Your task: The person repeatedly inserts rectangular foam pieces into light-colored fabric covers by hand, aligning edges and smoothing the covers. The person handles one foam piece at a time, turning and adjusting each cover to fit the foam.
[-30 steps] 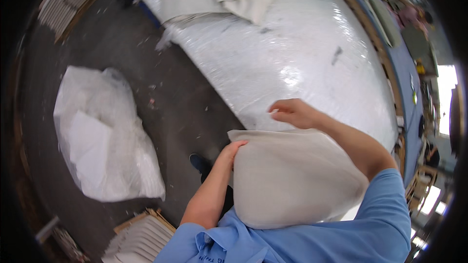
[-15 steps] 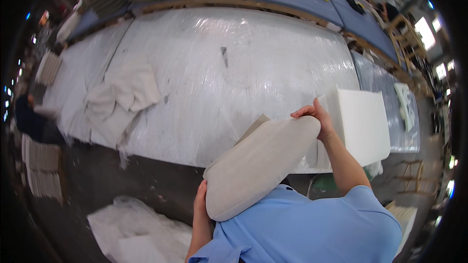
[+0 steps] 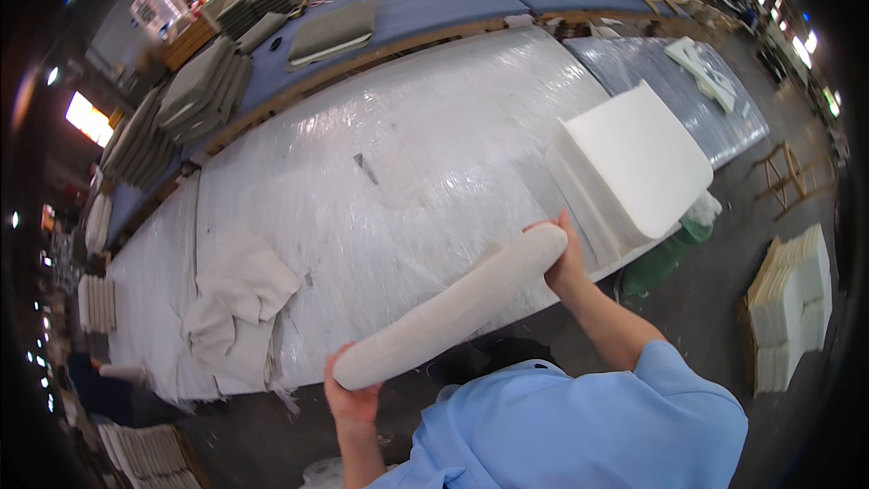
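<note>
A beige fabric-covered cushion (image 3: 453, 306) is held out over the near edge of the plastic-wrapped table, its long narrow side turned up. My left hand (image 3: 351, 397) grips its lower left end. At the other end, my right hand (image 3: 563, 258) holds the rounded corner, with fingers partly behind it. The cushion's far face is hidden from me. Just beyond my right hand stands a stack of white foam pads (image 3: 638, 167). Crumpled beige fabric (image 3: 240, 308) lies on the table to the left of the cushion.
The wrapped table (image 3: 425, 145) spans the middle, with a blue-topped table (image 3: 416, 4) behind carrying grey-green cushions (image 3: 333, 32). A person (image 3: 118, 394) works at the far left. Stacked pale pads (image 3: 789, 312) stand on the floor at right, near a wooden frame (image 3: 795, 177).
The cushion has been tipped from showing its broad face to showing its narrow side, still between both hands. My view has swung toward the right.
</note>
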### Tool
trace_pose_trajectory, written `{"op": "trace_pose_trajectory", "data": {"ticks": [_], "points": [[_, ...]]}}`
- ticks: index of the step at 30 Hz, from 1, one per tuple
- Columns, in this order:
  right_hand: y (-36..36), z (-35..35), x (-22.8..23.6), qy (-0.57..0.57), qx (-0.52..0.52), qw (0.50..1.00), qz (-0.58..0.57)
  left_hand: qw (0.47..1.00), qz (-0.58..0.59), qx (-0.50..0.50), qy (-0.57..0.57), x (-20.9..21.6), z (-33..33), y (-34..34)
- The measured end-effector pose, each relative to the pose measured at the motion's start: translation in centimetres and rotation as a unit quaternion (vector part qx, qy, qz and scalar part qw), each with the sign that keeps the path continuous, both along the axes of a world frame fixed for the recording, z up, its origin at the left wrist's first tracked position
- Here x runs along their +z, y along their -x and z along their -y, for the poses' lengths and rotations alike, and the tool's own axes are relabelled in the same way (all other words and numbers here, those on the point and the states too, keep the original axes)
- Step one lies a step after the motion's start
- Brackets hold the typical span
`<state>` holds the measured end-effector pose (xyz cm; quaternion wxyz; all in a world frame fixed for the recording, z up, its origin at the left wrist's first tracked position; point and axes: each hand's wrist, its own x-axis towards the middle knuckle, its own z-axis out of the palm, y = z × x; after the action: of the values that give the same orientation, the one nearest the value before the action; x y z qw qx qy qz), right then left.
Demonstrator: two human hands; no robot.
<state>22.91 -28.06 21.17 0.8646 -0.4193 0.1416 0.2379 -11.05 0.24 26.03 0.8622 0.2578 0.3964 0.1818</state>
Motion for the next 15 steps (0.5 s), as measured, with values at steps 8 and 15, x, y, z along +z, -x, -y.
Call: {"op": "trace_pose_trajectory", "data": {"ticks": [8, 15], "points": [[13.7, 0.6, -1.0, 0.165, -0.096, 0.981, 0.041, 0.761, -0.134, -0.192, -0.605, 2.4, -8.3, -6.2], [13.1, 6.7, -8.8, 0.312, -0.134, 0.94, -0.03, 0.312, -0.061, -0.352, -0.88, 6.6, 1.1, -11.4]]}}
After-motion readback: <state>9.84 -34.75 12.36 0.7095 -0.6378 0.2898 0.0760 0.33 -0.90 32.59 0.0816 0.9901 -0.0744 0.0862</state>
